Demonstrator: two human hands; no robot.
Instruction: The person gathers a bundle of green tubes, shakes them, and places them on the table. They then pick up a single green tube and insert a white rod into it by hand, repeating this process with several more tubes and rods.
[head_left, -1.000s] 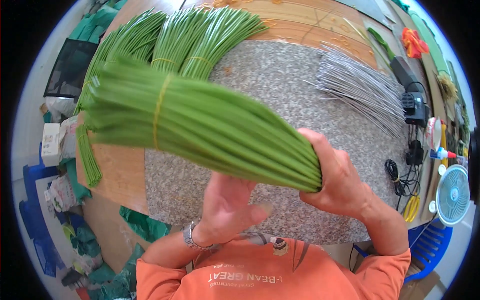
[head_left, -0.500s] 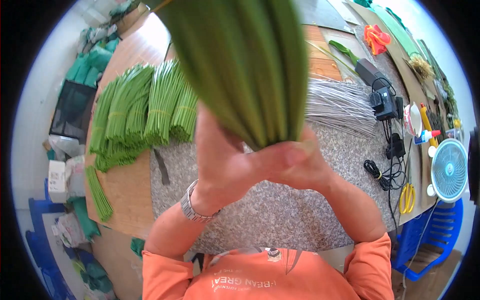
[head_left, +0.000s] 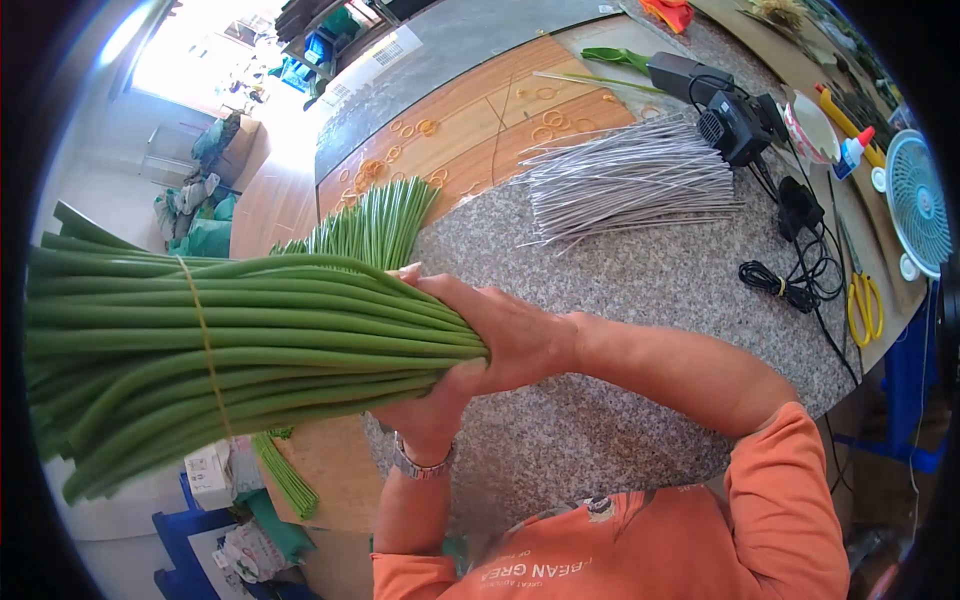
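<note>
A thick bundle of long green stems [head_left: 290, 335] lies sideways in the air above the table, pointing left, with a tan rubber band round it left of the middle. My right hand [head_left: 515, 335] is closed around its right end. Under that same end my left hand [head_left: 425, 410] grips it from below, a metal watch on the wrist; most of its fingers are hidden by the stems. Behind the held bundle, more green stem bundles [head_left: 375, 225] lie on the table, partly covered. A small bundle of thin green stems [head_left: 287, 475] rests near the table's left edge.
A pile of grey-white wires [head_left: 630, 180] lies on the speckled tabletop [head_left: 590, 440]. Loose rubber bands [head_left: 427, 128] are scattered over the wooden boards. To the right are a black device [head_left: 735, 125] with cables, yellow-handled scissors [head_left: 863, 308], a glue bottle [head_left: 853, 152] and a blue fan [head_left: 915, 200].
The bundle has swung from pointing away and upward to lying sideways toward the left, and both hands have turned with it. The view has shifted, and the banded end now shows.
</note>
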